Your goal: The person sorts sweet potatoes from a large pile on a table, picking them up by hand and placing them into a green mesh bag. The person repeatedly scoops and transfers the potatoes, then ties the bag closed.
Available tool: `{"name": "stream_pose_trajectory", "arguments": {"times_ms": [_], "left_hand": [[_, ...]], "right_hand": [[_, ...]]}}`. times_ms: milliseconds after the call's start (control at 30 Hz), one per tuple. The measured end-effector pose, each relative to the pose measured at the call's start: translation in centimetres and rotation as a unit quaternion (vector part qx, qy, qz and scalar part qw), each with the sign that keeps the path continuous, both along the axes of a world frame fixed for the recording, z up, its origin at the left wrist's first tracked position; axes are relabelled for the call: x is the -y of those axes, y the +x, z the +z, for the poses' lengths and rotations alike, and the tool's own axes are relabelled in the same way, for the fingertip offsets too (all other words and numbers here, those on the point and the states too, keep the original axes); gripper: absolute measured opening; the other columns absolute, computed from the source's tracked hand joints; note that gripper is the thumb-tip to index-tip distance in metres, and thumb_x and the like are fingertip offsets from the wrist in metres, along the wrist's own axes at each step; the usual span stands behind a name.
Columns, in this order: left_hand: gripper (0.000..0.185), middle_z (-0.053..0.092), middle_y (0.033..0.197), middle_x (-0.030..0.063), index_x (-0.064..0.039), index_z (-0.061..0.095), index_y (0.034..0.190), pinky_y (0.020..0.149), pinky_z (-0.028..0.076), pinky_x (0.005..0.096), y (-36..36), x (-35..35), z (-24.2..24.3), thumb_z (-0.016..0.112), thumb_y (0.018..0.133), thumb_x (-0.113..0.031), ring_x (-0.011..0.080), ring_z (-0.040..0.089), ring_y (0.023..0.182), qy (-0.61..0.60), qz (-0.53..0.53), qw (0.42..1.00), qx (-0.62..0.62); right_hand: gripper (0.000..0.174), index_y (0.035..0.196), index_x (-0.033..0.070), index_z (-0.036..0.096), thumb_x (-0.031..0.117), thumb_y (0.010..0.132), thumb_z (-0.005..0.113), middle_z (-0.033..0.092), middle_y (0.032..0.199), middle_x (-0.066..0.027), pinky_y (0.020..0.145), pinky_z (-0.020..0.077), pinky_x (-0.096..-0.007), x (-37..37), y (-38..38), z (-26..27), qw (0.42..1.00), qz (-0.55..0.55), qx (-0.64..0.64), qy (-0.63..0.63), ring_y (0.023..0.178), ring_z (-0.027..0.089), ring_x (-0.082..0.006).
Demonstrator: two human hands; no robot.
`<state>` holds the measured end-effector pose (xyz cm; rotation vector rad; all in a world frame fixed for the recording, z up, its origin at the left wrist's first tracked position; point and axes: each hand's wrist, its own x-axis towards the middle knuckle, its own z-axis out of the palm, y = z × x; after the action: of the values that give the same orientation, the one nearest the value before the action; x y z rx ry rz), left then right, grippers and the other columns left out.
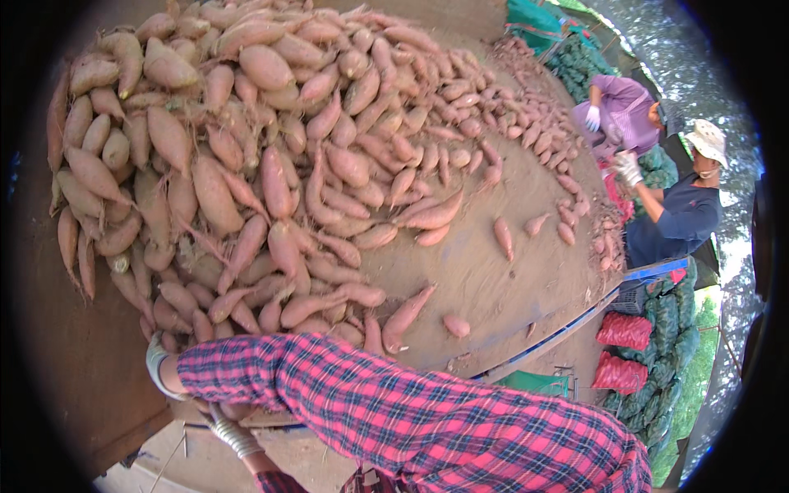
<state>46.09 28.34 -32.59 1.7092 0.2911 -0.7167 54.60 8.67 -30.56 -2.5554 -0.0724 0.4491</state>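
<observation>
A large heap of sweet potatoes (216, 191) covers much of a soil-coated table (493, 289). My right hand (161, 368), in a pale glove, reaches past the heap's near edge; the plaid sleeve hides part of the heap, and the fingers are mostly hidden. Below it is my left hand (231, 431), also gloved, with its fingers partly hidden under the right forearm. A sweet potato (237, 411) lies between the left hand and the sleeve, touching or very near that hand. Whether either hand grips something cannot be told.
Two co-workers (672, 215) (622, 114) stand at the table's far right side, near smaller sweet potatoes (542, 129). The table has a blue edge (555, 333). Beyond it are filled red mesh sacks (622, 331), green sacks (666, 326) and a dark crate (627, 301).
</observation>
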Motion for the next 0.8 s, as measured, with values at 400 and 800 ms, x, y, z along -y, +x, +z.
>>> {"name": "stream_pose_trajectory", "arguments": {"times_ms": [400, 800], "left_hand": [[0.076, 0.053, 0.149, 0.0123, 0.0, 0.042, 0.154, 0.11, 0.045, 0.0369, -11.8, 0.3, 1.7, 0.08, 0.092, -0.021, 0.0225, 0.054, 0.127, -0.015, -0.09, 0.988, 0.123], [0.077, 0.054, 0.141, 0.0103, -0.001, 0.041, 0.149, 0.105, 0.047, 0.0329, -29.6, 3.8, 2.2, 0.084, 0.087, -0.018, 0.0189, 0.053, 0.125, -0.132, -0.232, 0.96, 0.089]], "right_hand": [[0.045, 0.111, 0.014, 0.08, 0.039, 0.073, 0.074, 0.078, 0.108, -0.0087, 0.08, 0.0556, -0.0533, -0.6, -10.6, 3.7, 0.994, 0.053, -0.057, -0.078, 0.095, 0.074, -0.0273], [0.035, 0.08, 0.011, 0.08, 0.044, 0.069, 0.08, 0.074, 0.074, -0.0059, 0.076, 0.056, -0.0424, 4.9, -34.7, 10.6, 0.989, -0.03, -0.035, -0.137, 0.08, 0.073, -0.0258]]}}
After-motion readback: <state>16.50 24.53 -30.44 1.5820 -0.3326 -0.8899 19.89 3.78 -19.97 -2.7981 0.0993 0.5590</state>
